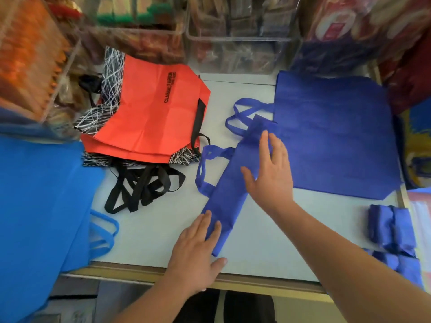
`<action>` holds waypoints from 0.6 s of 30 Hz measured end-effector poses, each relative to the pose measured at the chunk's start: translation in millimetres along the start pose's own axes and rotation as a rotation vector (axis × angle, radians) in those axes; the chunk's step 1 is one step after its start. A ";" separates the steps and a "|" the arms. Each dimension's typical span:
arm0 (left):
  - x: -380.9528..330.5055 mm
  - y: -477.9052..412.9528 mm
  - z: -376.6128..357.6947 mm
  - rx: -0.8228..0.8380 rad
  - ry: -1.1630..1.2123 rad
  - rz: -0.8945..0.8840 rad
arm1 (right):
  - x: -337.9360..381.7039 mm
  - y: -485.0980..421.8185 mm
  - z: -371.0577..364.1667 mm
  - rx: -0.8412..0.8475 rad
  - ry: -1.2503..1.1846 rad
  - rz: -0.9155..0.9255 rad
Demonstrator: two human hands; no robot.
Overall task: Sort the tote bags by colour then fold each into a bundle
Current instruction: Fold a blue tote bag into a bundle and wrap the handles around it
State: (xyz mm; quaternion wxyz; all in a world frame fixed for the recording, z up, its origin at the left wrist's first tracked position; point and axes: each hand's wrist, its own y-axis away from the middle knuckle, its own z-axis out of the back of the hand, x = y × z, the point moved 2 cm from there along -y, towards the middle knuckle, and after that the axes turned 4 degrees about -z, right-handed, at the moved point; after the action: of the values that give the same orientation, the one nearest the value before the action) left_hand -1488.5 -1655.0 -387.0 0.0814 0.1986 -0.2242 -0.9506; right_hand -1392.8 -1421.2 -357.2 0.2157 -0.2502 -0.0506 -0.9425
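Observation:
A royal-blue tote bag (pixel 229 187), folded lengthwise into a narrow strip, lies diagonally across the middle of the table, its handles sticking out to the left. My left hand (pixel 198 250) presses flat on the strip's near end. My right hand (pixel 270 173) lies flat with spread fingers on its far half. A flat royal-blue tote (pixel 335 138) lies spread out at the right. Folded royal-blue bundles (pixel 391 231) sit at the right edge. A red tote pile (pixel 151 113) rests on black-and-white patterned bags (pixel 112 66) at the left.
A light-blue tote stack (pixel 39 203) hangs over the table's left edge. Loose black handles (pixel 142 185) trail from the red pile. Clear plastic bins (pixel 238 36) of packaged goods line the back. The pale table top (pixel 149 236) has a wooden front edge.

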 end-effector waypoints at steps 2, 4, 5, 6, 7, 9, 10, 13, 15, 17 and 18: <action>-13.3 -6.9 4.5 0.029 -0.017 0.045 | 3.2 30.0 -18.3 0.149 -0.096 -0.029; -22.3 -11.5 3.8 -0.009 -0.051 0.060 | -7.5 48.7 -37.0 0.280 -0.132 -0.066; -22.8 -12.2 0.0 -0.027 -0.056 0.063 | -12.8 55.7 -40.9 0.317 -0.075 -0.027; -22.1 -13.0 -2.2 -0.047 -0.060 0.068 | -19.8 60.6 -45.0 0.342 0.001 0.050; -19.8 -13.6 -4.4 -0.053 -0.052 0.063 | -26.7 63.1 -48.3 0.357 0.053 0.124; -12.8 -15.8 -2.8 -0.107 -0.002 0.021 | -33.4 60.1 -48.1 0.382 0.133 0.184; -10.1 -16.1 0.6 -0.133 0.045 -0.007 | -34.3 56.7 -46.2 0.410 0.176 0.190; 0.2 -9.1 21.7 -0.234 0.206 -0.054 | -26.4 53.0 -38.7 0.501 0.202 0.160; 5.2 -4.0 39.4 -0.246 0.313 -0.048 | -22.5 54.0 -35.3 0.529 0.160 0.135; 7.8 1.4 56.9 -0.288 0.411 -0.048 | -21.6 61.1 -33.7 0.598 0.091 0.078; 8.5 4.1 66.1 -0.313 0.452 -0.050 | -18.8 67.5 -30.3 0.626 0.037 0.042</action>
State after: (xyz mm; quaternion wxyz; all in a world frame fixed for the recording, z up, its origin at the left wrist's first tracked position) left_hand -1523.3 -1634.7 -333.8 0.1356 0.3963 -0.0460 -0.9069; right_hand -1362.6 -1481.0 -393.6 0.3024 -0.1555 -0.3290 -0.8810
